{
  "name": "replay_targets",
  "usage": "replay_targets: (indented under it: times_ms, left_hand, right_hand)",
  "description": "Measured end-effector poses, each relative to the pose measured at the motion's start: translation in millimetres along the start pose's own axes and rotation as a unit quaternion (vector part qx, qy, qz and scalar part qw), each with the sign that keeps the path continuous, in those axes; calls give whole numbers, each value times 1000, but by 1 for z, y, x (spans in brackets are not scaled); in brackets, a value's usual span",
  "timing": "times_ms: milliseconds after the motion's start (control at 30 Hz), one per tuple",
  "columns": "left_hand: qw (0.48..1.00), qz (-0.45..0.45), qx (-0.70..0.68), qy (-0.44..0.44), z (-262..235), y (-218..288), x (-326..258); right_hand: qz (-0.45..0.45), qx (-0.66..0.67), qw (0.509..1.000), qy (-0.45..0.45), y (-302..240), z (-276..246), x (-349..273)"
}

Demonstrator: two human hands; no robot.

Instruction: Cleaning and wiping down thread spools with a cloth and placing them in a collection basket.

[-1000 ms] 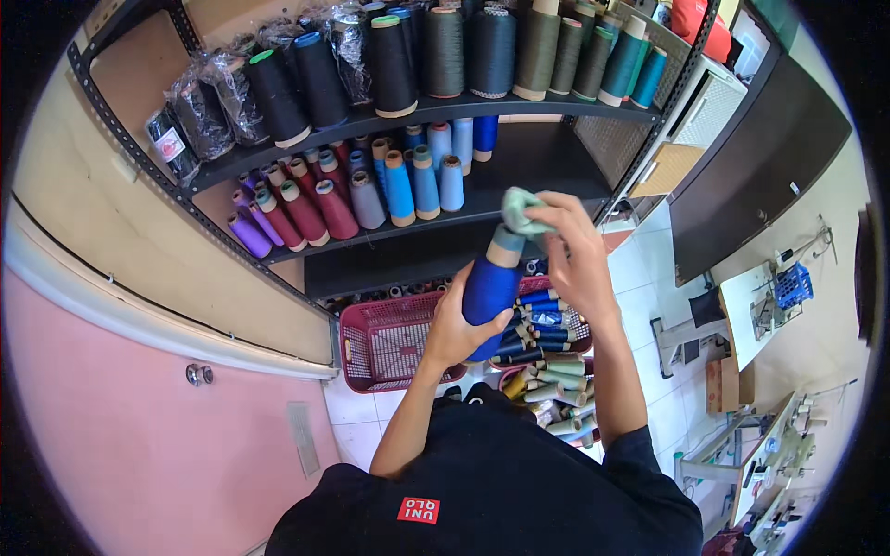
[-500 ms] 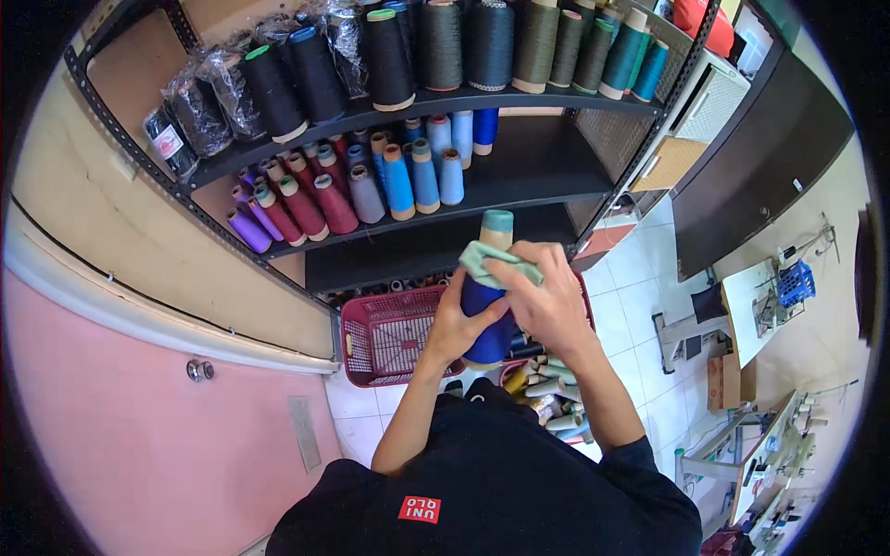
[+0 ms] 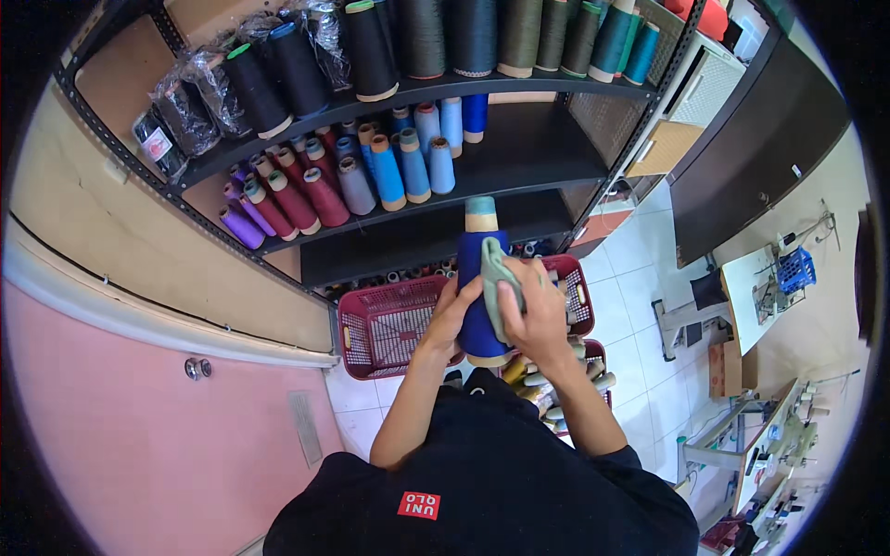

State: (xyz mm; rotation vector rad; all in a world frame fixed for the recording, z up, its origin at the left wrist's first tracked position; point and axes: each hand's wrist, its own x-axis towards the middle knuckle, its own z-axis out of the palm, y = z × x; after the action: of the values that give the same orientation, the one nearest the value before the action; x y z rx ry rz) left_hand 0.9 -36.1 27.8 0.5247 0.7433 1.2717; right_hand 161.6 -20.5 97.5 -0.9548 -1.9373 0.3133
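Observation:
A tall blue thread cone (image 3: 475, 252) stands nearly upright in front of my chest, its bare teal-tipped top pointing toward the shelves. My left hand (image 3: 451, 315) is wrapped round the cone's left side. In my right hand (image 3: 540, 310) is a pale green cloth (image 3: 499, 278), pressed by the fingers against the cone's right side. Part of the cone's body is hidden behind the cloth and fingers.
A black metal shelf (image 3: 528, 153) ahead carries several thread cones: black, olive and teal above, purple, maroon and blue (image 3: 387, 171) below. On the tiled floor stand a maroon basket (image 3: 385, 310) and baskets with more cones (image 3: 556, 389). A pink door (image 3: 139, 398) is at left.
My right hand and the cloth have moved from the cone's upper end down onto its right side. The cone has shifted slightly left, and more of its top shows.

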Motion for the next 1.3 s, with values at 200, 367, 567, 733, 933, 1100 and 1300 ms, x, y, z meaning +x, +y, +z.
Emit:
replay_targets:
  times_ms: [200,367,567,733,933,1100,1300]
  left_hand:
    - [999,-30,0,19,-8,-4,7]
    - [992,-64,-112,-5,14,4,8]
    - [998,-37,-28,42,-2,-16,15]
    - [997,-44,-51,42,-6,-14,14]
    - [992,-72,-74,79,2,-4,12]
    - [994,-54,-72,66,-10,-17,13]
    - [992,-52,-89,67,-5,1,9]
  right_hand:
    - [154,6,988,-28,34,-11,-5]
    - [64,1,997,31,6,-20,9]
    - [51,43,998,-6,13,1,3]
    - [106,35,994,-16,39,-5,-9]
    - [75,-2,997,16,16,-21,16]
    - [83,108,991,15,24,12,-2]
    - [116,19,993,5,52,3,-15]
